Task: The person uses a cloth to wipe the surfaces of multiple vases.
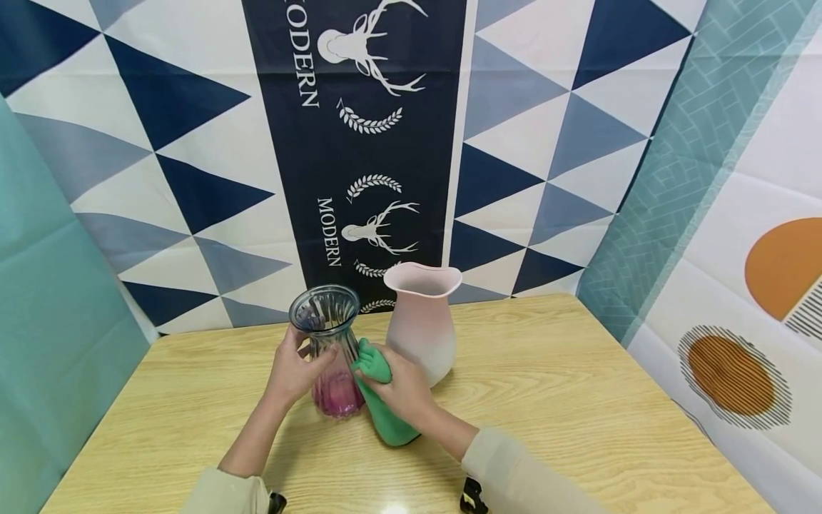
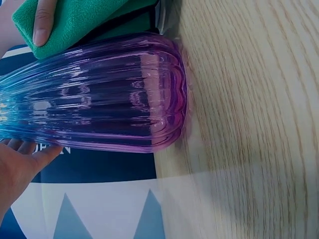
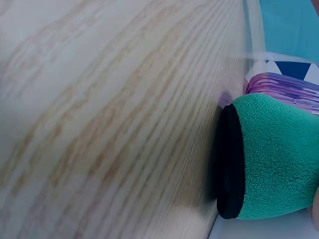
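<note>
A ribbed glass vase (image 1: 338, 382), blue at the rim and pink at the base, stands on the table. My left hand (image 1: 297, 370) grips its upper part, fingers behind and thumb in front; the left wrist view shows that hand (image 2: 19, 172) beside the purple-pink glass (image 2: 109, 99). My right hand (image 1: 404, 389) holds a bunched green cloth (image 1: 388, 421) against the vase's right side. One finger presses the cloth (image 2: 75, 25) in the left wrist view. In the right wrist view the cloth (image 3: 279, 154) hangs with its dark edge near the table.
A pink and white vase (image 1: 420, 328) with a wavy rim stands just behind my right hand. The wooden table (image 1: 546, 385) meets a patterned cloth backdrop (image 1: 212, 164) at its back edge. Teal cloth (image 1: 58, 285) hangs at the left, and a printed sheet (image 1: 726, 300) at the right.
</note>
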Available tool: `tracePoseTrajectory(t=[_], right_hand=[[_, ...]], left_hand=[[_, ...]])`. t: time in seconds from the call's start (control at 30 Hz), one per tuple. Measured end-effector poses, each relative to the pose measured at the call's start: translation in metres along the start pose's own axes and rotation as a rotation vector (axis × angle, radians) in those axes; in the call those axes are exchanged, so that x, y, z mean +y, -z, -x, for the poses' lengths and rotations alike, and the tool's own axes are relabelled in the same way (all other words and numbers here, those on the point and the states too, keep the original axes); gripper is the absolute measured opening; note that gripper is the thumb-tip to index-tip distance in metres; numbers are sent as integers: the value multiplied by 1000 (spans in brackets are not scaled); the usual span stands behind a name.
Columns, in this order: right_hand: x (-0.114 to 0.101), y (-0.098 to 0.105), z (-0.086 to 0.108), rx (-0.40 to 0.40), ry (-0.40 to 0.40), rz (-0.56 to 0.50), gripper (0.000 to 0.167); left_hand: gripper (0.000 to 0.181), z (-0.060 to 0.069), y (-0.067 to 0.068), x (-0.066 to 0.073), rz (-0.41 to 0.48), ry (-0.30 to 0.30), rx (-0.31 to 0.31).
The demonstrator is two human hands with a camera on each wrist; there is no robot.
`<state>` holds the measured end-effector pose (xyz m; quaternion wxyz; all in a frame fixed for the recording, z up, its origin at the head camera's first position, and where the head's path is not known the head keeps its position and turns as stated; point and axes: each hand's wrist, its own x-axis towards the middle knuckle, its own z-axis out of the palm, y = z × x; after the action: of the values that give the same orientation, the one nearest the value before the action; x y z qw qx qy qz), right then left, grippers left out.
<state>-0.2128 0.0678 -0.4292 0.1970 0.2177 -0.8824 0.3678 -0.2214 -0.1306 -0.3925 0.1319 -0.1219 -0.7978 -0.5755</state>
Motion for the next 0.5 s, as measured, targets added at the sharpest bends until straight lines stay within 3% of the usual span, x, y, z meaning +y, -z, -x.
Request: tracePoseTrajectory(t=[0.5], right_hand=[[-1,2,6,-72,-41,66,51]], left_hand=[[83,1,-7,1,-37,-34,66]])
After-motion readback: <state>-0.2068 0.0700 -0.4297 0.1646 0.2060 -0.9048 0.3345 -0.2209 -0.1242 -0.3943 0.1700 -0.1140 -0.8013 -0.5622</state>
